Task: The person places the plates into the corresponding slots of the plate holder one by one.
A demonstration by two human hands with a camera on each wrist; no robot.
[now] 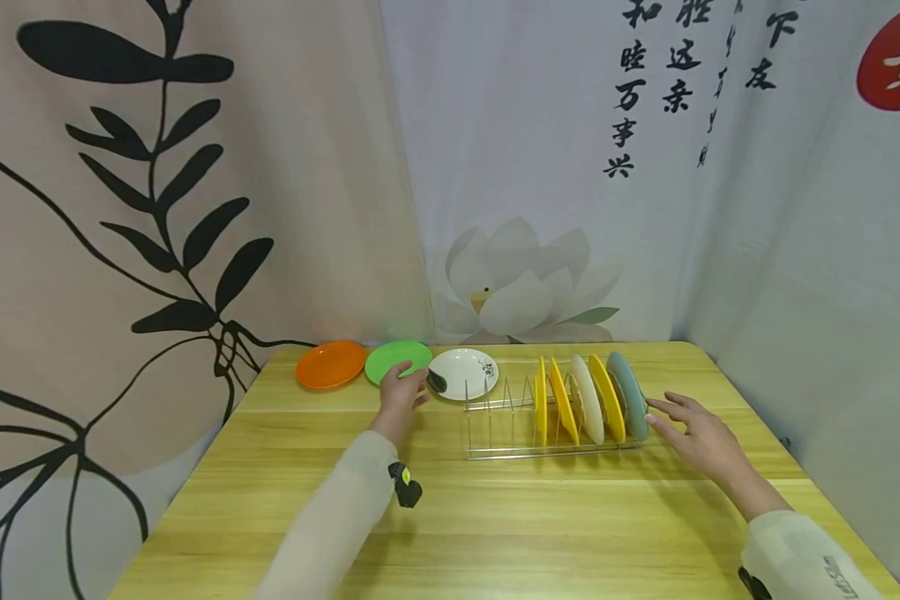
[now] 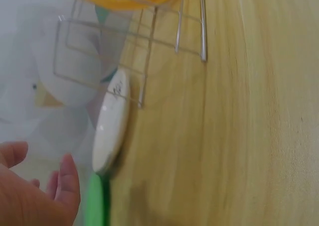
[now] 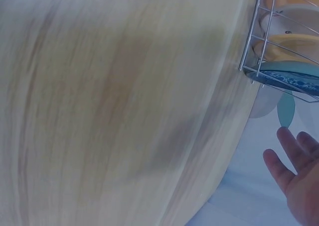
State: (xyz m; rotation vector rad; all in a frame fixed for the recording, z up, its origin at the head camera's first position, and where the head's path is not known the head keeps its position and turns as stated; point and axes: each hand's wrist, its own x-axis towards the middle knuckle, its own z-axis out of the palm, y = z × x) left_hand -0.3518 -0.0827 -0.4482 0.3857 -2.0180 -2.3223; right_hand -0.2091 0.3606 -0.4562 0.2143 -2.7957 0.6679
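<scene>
My left hand [image 1: 401, 398] reaches over the table's far side, fingers loosely spread with nothing between them. It overlaps the near edge of the green plate [image 1: 392, 357] in the head view, beside the white plate [image 1: 461, 371] with a dark leaf pattern. At the rack's right end, my right hand [image 1: 693, 433] has its fingers extended towards the blue plate [image 1: 627, 392]. The right wrist view shows a gap between those fingertips and the blue plate [image 3: 289, 76]. The wire dish rack [image 1: 495, 455] holds several plates on edge: yellow plates [image 1: 561, 402], a cream plate [image 1: 587, 400] and the blue one.
An orange plate [image 1: 331, 365] lies flat at the far left of the wooden table [image 1: 495, 533]. Upright wires form the left part of the rack. A printed curtain [image 1: 330, 208] hangs right behind the table's far edge.
</scene>
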